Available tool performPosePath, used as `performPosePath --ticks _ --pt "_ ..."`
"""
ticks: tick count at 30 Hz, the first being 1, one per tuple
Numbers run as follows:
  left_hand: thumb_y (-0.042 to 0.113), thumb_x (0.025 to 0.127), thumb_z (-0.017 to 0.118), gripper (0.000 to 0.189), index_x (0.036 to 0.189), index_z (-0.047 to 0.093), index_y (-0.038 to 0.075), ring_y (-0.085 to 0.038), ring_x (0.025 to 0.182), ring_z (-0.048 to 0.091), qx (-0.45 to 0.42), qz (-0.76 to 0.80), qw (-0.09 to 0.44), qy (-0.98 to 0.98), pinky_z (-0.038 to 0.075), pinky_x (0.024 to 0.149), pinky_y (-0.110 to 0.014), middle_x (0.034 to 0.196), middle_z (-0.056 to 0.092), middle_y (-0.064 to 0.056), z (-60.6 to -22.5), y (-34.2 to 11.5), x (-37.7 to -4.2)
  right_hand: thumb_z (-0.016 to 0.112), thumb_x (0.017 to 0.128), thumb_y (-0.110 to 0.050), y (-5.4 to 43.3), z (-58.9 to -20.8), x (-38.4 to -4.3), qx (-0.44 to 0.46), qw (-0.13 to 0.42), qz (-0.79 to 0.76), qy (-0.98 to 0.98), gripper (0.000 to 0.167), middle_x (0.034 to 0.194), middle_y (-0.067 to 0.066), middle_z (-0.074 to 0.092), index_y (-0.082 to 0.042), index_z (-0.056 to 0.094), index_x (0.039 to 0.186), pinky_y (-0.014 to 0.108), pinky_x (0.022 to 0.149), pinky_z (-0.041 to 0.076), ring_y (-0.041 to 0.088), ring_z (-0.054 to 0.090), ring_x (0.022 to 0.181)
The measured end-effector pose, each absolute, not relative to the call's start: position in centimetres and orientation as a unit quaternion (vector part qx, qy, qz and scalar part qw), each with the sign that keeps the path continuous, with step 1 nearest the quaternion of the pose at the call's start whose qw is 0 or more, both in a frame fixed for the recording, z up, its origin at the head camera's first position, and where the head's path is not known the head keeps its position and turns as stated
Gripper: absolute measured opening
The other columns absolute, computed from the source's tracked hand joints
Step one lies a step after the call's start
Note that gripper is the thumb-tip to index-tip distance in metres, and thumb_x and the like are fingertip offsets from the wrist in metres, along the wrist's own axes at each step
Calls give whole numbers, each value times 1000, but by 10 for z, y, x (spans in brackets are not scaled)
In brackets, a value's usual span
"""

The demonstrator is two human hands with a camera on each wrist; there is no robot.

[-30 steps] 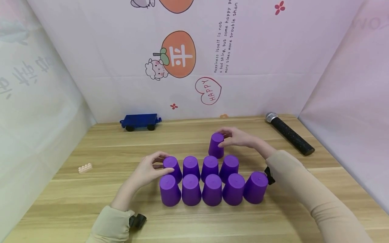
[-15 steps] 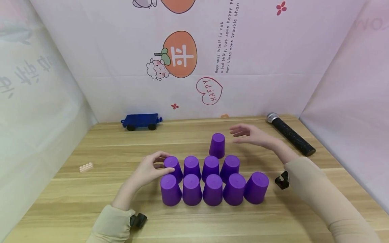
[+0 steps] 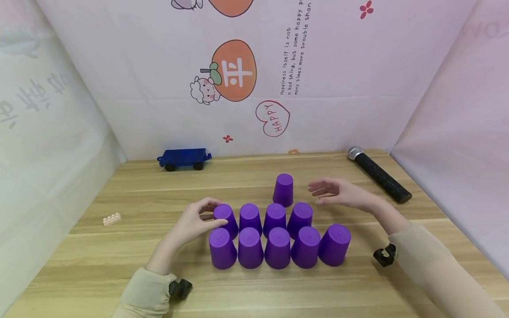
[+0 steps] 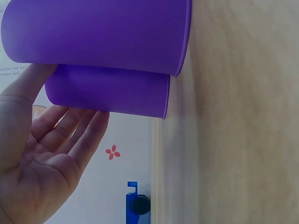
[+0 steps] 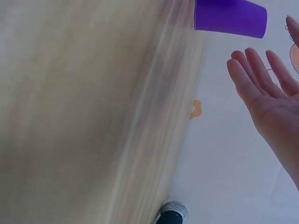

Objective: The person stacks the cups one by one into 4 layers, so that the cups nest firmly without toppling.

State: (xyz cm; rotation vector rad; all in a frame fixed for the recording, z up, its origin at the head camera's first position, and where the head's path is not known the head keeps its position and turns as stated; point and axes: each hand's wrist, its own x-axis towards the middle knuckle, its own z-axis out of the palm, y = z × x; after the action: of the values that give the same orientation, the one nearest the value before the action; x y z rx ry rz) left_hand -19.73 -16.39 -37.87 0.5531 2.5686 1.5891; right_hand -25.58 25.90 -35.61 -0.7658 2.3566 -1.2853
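Note:
Several purple plastic cups stand upside down on the wooden table. In the head view, five-wide spacing aside, a front row (image 3: 277, 249) lies nearest the person and a second row (image 3: 275, 218) stands right behind it. My left hand (image 3: 197, 223) grips the leftmost cup (image 3: 223, 216) of the second row, thumb in front and fingers behind. The left wrist view shows its fingertips (image 4: 100, 119) against that cup's side, partly hidden by a nearer cup (image 4: 98, 32). A lone cup (image 3: 283, 191) stands behind the rows. To its right my right hand (image 3: 342, 193) hovers with relaxed fingers, holding nothing.
A blue toy wagon (image 3: 184, 159) stands at the back left. At the back right lies a black microphone (image 3: 379, 174) with a silver head. A small pale building brick (image 3: 112, 219) lies on the left. White printed cloth (image 3: 159, 88) walls the table's back and sides.
My right hand has let go of the lone cup and moved off to the right, then slightly toward the person. The left hand and the cups have stayed in place.

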Motion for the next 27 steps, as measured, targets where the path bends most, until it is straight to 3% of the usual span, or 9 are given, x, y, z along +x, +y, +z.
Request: performPosePath --ticks 8,17,27 --pt "21 76 79 46 114 60 4 -25 106 62 176 522 36 834 53 92 -29 110 65 -13 -379 -164 -197 64 89 -12 250 -363 -246 -316 237 -472 788 56 136 28 47 4 39 136 30 98 49 40 50 122" --pt "20 76 79 46 114 60 4 -26 106 62 180 522 34 833 54 91 -29 111 65 -13 -380 -164 -199 68 86 -11 239 -367 -240 -345 242 -481 769 53 128 19 56 -2 46 133 27 96 50 14 59 114" --pt "20 75 79 46 114 60 4 -26 106 62 180 525 34 831 54 91 -29 111 65 -13 -381 -165 -199 70 85 -12 233 -371 -238 -343 232 -481 773 49 121 6 61 -2 50 129 25 94 51 10 60 110"
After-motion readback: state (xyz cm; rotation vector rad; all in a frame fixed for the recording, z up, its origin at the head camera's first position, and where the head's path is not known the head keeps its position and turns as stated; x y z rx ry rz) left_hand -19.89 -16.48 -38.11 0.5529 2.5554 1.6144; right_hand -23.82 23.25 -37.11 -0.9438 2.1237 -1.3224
